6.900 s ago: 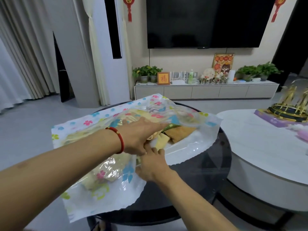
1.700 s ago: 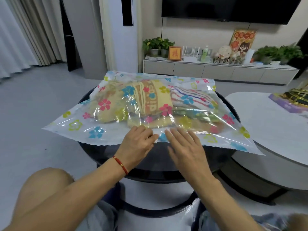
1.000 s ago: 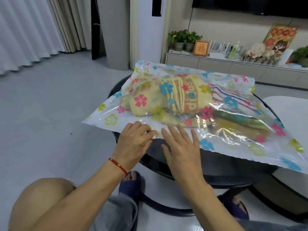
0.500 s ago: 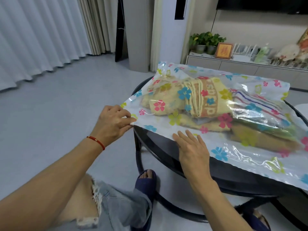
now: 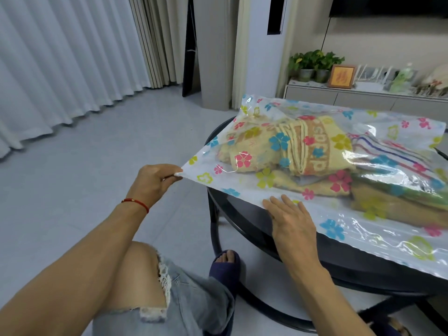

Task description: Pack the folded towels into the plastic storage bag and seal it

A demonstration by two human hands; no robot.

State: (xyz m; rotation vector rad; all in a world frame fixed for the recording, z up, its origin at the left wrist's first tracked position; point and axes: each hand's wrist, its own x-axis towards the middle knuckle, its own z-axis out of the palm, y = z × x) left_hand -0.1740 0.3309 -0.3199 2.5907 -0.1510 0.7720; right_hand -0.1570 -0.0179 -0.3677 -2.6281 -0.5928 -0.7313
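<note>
The hands are working the near open edge of the plastic storage bag (image 5: 363, 229) lying lengthwise across the desk (image 5: 244, 214): left hand (image 5: 152, 181) pinching its left corner, right hand (image 5: 292, 219) pressing flat and nearer the folded towels (image 5: 300, 151) inside.

Left hand (image 5: 155, 181) pinched closed, right hand (image 5: 292, 220) flat, fingers straight

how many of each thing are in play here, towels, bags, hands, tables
storage bag: 1
towels inside the bag: at least 3 by pattern, yellow lettered towel, striped towel, tan towel; more may be hidden
hands: 2, left hand pinching the bag's corner, right hand flat on its near edge
round black table: 1
total: 7
</note>
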